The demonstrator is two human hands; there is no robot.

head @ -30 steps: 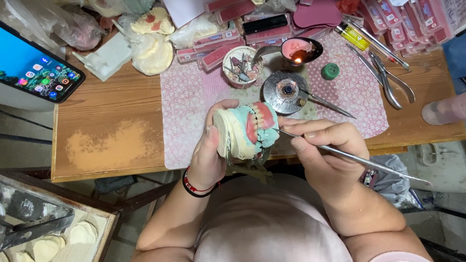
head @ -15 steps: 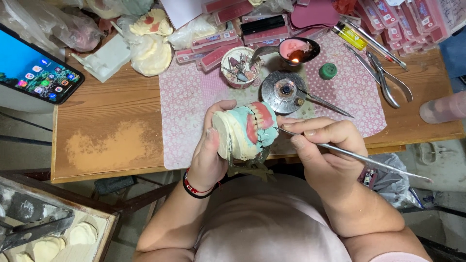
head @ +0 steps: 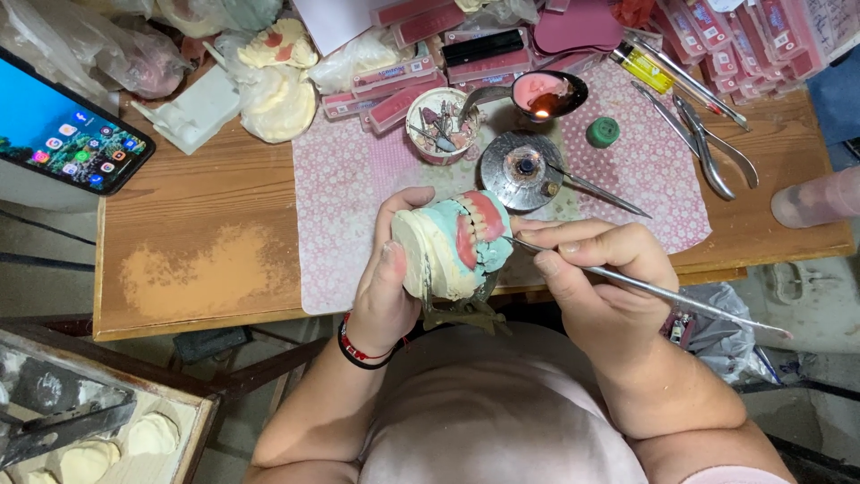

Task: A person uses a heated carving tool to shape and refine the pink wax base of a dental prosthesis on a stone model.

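The left hand [head: 390, 282] has its grip wrapped tight around a plaster model of teeth [head: 452, 244]. The model is held up in the air, close to the body, just in front of the bench [head: 206, 260] edge. It has pink gums and a blue-green part.

The right hand [head: 596, 269] has its grip pinched on a thin metal tool [head: 645, 287], like a pencil. The tip of the tool touches the pink gum on the model.

To do this bit well, I think the left hand should keep the model very steady. The right hand should press softly and make small strokes, so the soft pink part does not get dented. A finger resting on the model would help the tip not slip.

Farther away on the bench lies a pink mat [head: 358, 179]. On it stand a small round burner [head: 521, 168], a spoon [head: 537, 91] with a tiny flame under it, a cup of little tools [head: 437, 125] and a green cap [head: 603, 132]. Pliers [head: 708, 143] lie to the right. A phone [head: 72, 134] lies far to the left.

Compared with a moment ago, the model has turned a little, so the teeth show more, and the tool tip stays at the gum.
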